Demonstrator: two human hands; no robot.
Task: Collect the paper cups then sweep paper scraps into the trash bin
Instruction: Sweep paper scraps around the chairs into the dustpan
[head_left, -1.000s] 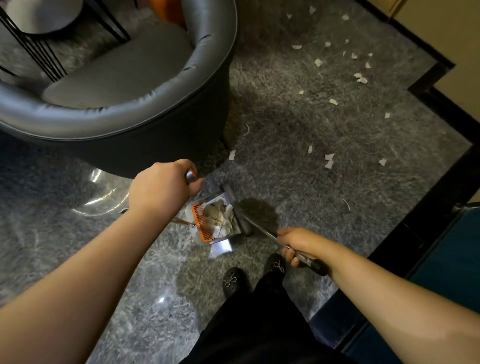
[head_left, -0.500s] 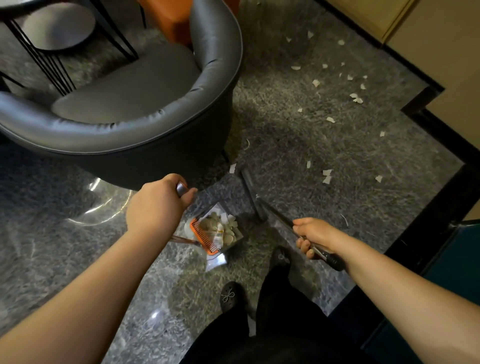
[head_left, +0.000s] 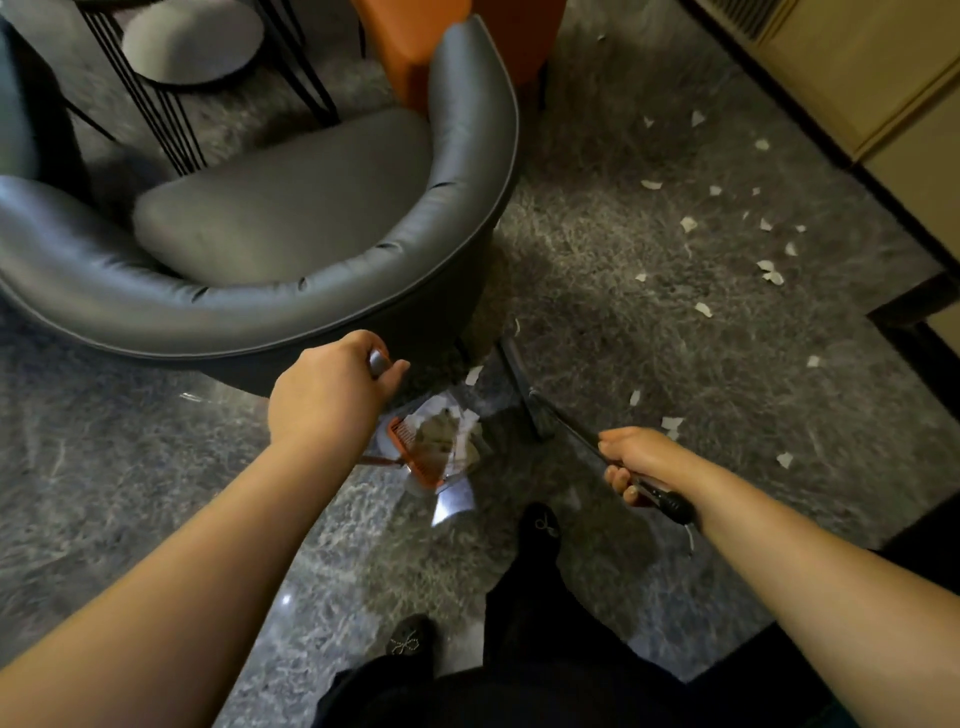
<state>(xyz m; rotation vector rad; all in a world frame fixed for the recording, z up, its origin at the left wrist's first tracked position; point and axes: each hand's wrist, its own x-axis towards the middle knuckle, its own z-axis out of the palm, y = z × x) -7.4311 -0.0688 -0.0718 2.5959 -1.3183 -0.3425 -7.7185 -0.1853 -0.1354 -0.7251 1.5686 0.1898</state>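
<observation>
Left grip (head_left: 332, 395) clasps the dustpan handle (head_left: 378, 361); right grip (head_left: 641, 460) clasps the broom (head_left: 524, 395)

Grey armchair (head_left: 291, 218), orange stool (head_left: 415, 52) behind, wire-legged table (head_left: 192, 41).

A single head-worn wide-angle view looks steeply down and forward from standing height. Both forearms reach in from the bottom edge, the person's shoes (head_left: 540, 525) sit low centre, the grey armchair (head_left: 311, 218) fills the upper left, and the floor (head_left: 675, 322) stretches toward the upper right.
</observation>
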